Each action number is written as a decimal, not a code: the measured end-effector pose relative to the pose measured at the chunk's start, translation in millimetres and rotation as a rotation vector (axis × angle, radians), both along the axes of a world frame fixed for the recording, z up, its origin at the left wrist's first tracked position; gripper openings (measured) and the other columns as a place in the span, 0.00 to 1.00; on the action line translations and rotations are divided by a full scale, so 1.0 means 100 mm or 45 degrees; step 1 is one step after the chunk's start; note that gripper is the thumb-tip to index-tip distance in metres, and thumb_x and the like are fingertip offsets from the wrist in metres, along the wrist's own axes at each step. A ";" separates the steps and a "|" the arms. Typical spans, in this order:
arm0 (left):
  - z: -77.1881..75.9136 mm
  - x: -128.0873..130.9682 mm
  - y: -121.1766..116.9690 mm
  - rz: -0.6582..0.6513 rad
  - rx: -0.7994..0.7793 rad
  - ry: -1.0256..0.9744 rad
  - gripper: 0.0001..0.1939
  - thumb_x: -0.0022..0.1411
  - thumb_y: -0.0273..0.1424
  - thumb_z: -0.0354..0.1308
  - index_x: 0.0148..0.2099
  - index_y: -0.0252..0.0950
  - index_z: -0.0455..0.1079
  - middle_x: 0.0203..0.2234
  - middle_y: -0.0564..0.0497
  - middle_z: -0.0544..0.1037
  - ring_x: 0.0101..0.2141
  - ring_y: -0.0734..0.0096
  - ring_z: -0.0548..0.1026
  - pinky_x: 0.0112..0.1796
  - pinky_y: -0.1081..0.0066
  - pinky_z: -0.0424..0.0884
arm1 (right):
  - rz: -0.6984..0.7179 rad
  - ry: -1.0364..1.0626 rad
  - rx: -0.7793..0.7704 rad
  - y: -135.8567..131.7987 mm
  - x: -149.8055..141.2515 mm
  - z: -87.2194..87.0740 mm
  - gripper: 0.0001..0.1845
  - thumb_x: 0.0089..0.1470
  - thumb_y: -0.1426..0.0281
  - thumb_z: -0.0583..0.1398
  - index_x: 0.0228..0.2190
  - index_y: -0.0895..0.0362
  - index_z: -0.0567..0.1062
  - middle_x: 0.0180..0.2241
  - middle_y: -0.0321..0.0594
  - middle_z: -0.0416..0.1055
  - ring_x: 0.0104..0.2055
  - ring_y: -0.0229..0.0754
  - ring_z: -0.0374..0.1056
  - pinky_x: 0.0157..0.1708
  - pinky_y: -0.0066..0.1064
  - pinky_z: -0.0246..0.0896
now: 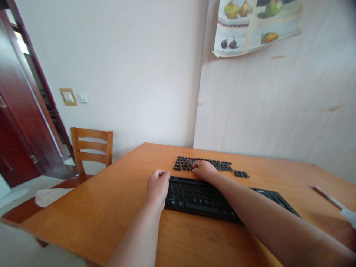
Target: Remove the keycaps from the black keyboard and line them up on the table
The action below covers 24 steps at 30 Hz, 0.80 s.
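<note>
A black keyboard (194, 195) lies on the wooden table, with many of its key positions bare of caps and a few caps in the bottom row. My left hand (158, 187) is closed at its left end, fingers curled by the top left corner. Beyond the keyboard, loose black keycaps (219, 165) are laid out in rows. My right hand (204, 170) reaches over the keyboard to these caps, its fingers pinched. A thin, pale metallic tool (190, 161) sticks out from its fingertips over the caps; its exact kind is unclear. My right forearm hides part of the keyboard.
A small group of keycaps (241, 174) lies right of the main rows. A thin white stick-like thing (329, 197) lies at the table's right side. A wooden chair (93, 146) stands left of the table (125, 178), and a wall rises behind it.
</note>
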<state>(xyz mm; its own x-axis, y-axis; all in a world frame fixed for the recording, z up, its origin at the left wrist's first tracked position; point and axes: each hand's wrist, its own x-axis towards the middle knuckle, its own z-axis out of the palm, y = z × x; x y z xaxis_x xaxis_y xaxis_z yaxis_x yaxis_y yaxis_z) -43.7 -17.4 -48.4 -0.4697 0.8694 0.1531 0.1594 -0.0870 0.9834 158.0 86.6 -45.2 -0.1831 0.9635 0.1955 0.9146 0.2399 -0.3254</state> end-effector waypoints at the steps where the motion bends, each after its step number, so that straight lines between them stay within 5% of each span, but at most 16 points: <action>1: 0.00 0.00 0.00 0.002 -0.001 0.004 0.09 0.51 0.36 0.58 0.31 0.35 0.72 0.26 0.49 0.78 0.30 0.67 0.74 0.33 0.69 0.67 | -0.003 0.009 0.003 -0.01 0.00 0.00 0.10 0.48 0.68 0.61 0.35 0.50 0.79 0.37 0.39 0.77 0.40 0.44 0.70 0.37 0.30 0.59; 8: -0.01 0.00 0.02 -0.002 0.004 -0.031 0.10 0.51 0.37 0.58 0.31 0.35 0.72 0.26 0.48 0.78 0.31 0.66 0.75 0.33 0.69 0.68 | -0.034 0.136 0.068 -0.06 -0.01 0.07 0.09 0.51 0.65 0.60 0.33 0.53 0.78 0.33 0.40 0.76 0.37 0.43 0.69 0.34 0.28 0.57; 16: -0.02 -0.01 0.03 0.005 0.003 -0.043 0.10 0.50 0.37 0.59 0.30 0.35 0.71 0.25 0.49 0.77 0.30 0.67 0.75 0.33 0.69 0.68 | -0.116 0.369 0.156 -0.14 0.09 0.37 0.17 0.57 0.64 0.51 0.28 0.59 0.76 0.25 0.43 0.73 0.30 0.41 0.67 0.27 0.28 0.52; 21: -0.05 -0.03 0.06 -0.006 0.005 -0.056 0.10 0.50 0.37 0.58 0.30 0.35 0.71 0.25 0.49 0.77 0.30 0.67 0.75 0.33 0.70 0.68 | -0.044 0.594 0.117 -0.31 0.21 0.51 0.23 0.60 0.64 0.46 0.37 0.59 0.77 0.25 0.40 0.74 0.26 0.38 0.67 0.25 0.26 0.56; 24: -0.09 -0.04 0.08 -0.017 0.024 -0.039 0.10 0.51 0.38 0.58 0.31 0.35 0.71 0.26 0.49 0.77 0.31 0.66 0.75 0.33 0.69 0.68 | -0.025 0.716 0.189 -0.47 0.29 0.59 0.24 0.59 0.61 0.47 0.31 0.59 0.79 0.27 0.42 0.75 0.30 0.41 0.69 0.30 0.29 0.60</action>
<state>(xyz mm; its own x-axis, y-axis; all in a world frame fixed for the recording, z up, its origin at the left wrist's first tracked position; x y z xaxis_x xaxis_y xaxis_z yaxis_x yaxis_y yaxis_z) -48.1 -9.0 -57.2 -0.4626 0.8728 0.1555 0.1279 -0.1078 0.9859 187.5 39.9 13.7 0.0055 0.9205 0.3906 0.6155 0.3048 -0.7268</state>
